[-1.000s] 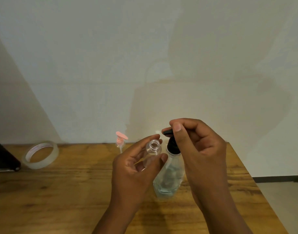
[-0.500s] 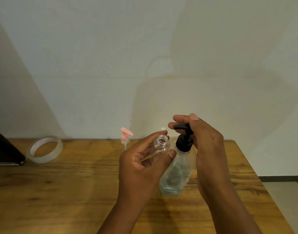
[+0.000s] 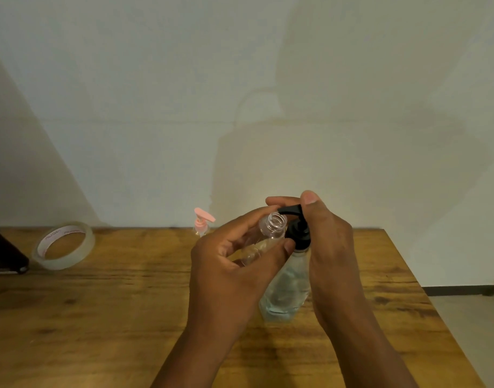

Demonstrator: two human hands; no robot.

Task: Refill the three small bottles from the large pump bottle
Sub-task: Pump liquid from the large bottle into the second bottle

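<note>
Nozzle (image 3: 289, 210) now over small bottle (image 3: 272, 228), right hand (image 3: 328, 247) atop pump.

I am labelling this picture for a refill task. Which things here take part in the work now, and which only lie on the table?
In use:
- small open bottle, held by the left hand
- large pump bottle, its black pump head under the right hand
- pink-pump bottle, probably another to refill

Lying about:
- tape roll
- dark object at the left edge
</note>
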